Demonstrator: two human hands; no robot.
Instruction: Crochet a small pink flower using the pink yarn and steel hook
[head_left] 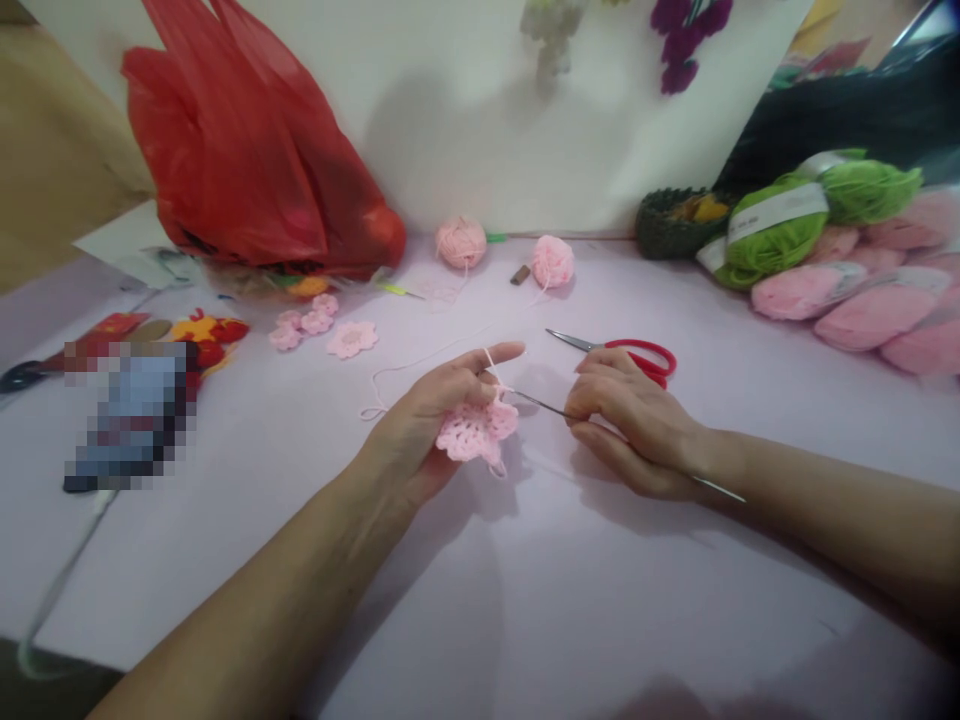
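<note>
My left hand [435, 415] pinches a small pink crochet flower piece [477, 432], with its forefinger stretched out and pink yarn [420, 362] looped over it. My right hand [637, 420] is closed round a thin metal crochet hook [540, 405], whose tip reaches into the pink piece. The hook's back end sticks out past my right wrist. Both hands hover just above the pale lilac tabletop [525, 600].
Red-handled scissors [622, 352] lie just behind my right hand. Two pink yarn balls [461, 242] sit by the wall, finished pink flowers [322, 328] to the left, a red plastic bag [255, 160] behind them. Green and pink yarn skeins [840, 260] pile up at right. A blurred object [131, 415] lies left.
</note>
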